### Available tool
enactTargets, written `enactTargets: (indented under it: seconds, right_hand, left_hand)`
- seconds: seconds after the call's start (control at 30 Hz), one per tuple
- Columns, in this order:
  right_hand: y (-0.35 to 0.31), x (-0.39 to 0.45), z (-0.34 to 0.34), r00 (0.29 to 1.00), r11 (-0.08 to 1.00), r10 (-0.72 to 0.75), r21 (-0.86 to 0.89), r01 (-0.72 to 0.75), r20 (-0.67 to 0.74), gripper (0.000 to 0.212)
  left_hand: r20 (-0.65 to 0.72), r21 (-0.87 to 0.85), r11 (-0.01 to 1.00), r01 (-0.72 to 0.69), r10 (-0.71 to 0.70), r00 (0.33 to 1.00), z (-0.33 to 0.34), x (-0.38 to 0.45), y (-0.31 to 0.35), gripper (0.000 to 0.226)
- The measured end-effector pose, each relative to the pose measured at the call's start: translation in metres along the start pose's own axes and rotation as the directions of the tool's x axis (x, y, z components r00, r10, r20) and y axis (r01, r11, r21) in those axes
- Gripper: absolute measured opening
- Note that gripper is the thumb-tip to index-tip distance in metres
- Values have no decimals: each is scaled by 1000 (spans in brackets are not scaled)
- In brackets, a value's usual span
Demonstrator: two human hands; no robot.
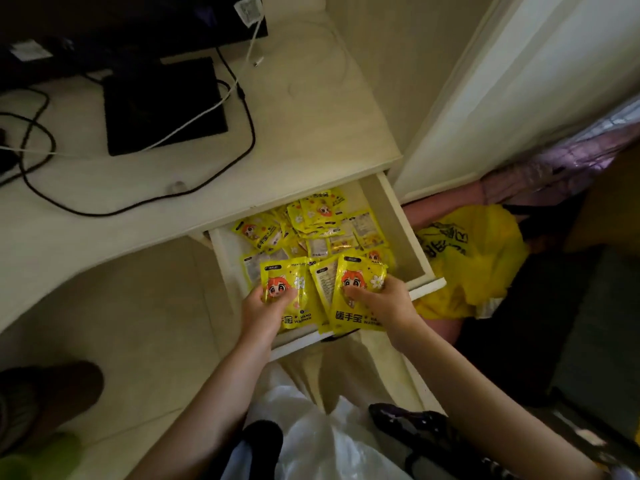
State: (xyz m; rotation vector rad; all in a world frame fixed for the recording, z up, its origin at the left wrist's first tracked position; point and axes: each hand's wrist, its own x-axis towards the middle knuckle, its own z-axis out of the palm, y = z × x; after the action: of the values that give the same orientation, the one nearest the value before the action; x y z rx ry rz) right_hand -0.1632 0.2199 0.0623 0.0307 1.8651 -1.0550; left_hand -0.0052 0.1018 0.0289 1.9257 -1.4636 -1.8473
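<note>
An open white drawer [398, 220] under the desk holds several yellow hand-warmer packets [322, 230] printed with a red-haired cartoon face. My left hand [263, 306] grips one packet [294, 292] at the drawer's front, thumb on its face. My right hand [384, 303] grips a small stack of packets [356, 313] beside it, fingers curled over the top one. Both held packets lie over the drawer's front edge.
A white desk [294, 140] carries a black monitor base [162, 105], black cables [242, 133] and a white cable [194, 123]. A yellow plastic bag [474, 258] lies on the floor to the right. A white plastic bag [311, 441] sits below my arms. A white door [519, 81] stands at right.
</note>
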Motion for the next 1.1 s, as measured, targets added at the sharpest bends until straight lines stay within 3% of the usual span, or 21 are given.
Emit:
enactTargets:
  seconds: [0.07, 0.17, 0.27, 0.47, 0.57, 0.63, 0.73, 0.87, 0.97, 1.1]
  right_hand:
    - [-8, 18, -12, 999, 999, -3, -32, 4, 41, 17]
    - [-14, 47, -22, 995, 997, 25, -78, -17, 93, 16]
    - [-17, 74, -24, 991, 993, 53, -108, -40, 119, 13]
    - [-9, 129, -14, 967, 972, 172, -193, -135, 187, 9]
    - [1, 151, -6, 954, 948, 210, -283, -146, 212, 19]
    - [7, 162, -2, 944, 929, 214, -350, -118, 249, 15]
    - [16, 176, -3, 937, 889, 212, -453, -67, 277, 19]
    - [18, 182, -16, 953, 861, 187, -506, -43, 238, 23]
    - [15, 178, -28, 960, 855, 162, -519, -20, 230, 20]
    - [10, 165, -38, 964, 828, 109, -559, 47, 241, 19]
  left_hand:
    - [-44, -39, 999, 38, -39, 998, 13, 2, -2, 69]
    - [-85, -78, 993, 92, -99, 991, 32, 9, -3, 95]
    - [-148, -112, 983, 144, -160, 976, 47, 22, -6, 84]
    - [-190, -143, 963, 227, -252, 949, 62, 62, -13, 86]
    - [-175, -106, 966, 237, -253, 951, 64, 79, -21, 65]
    - [-179, -69, 974, 216, -226, 958, 66, 89, -27, 45]
    - [-191, -41, 970, 238, -242, 951, 65, 100, -35, 45]
    - [-174, 4, 962, 274, -269, 947, 56, 102, -44, 14]
    - [-169, 123, 960, 252, -230, 958, 48, 94, -46, 10]
    - [-204, 91, 964, 248, -226, 953, 36, 77, -48, 21]
